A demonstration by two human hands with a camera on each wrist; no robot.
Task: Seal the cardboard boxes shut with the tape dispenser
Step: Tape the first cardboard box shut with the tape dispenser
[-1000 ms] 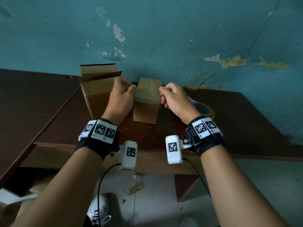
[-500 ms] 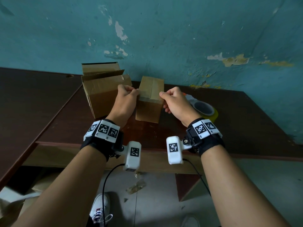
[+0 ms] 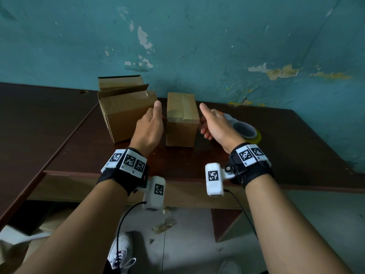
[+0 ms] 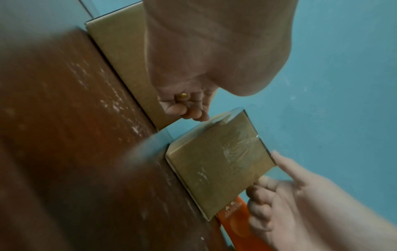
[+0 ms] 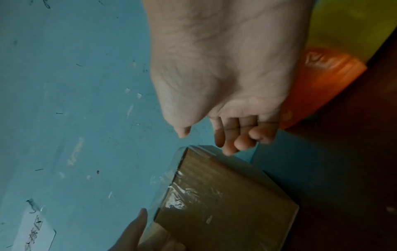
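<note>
Risk: loose clear tape on small taped brown cardboard box (image 3: 182,117) lifting, unpressed; left hand (image 3: 150,127), right hand (image 3: 215,125) flanking, fingers relaxed, grasping nothing.

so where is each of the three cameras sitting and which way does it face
Head: worn on the head, looks forward and down at the table, the small taped box, the open box; both forearms and hands show.
Left wrist: looks along the left hand at both boxes.
Right wrist: looks along the right hand at the small box.
Shared: all three see the small taped box, and both wrist views see the orange tape dispenser.
</note>
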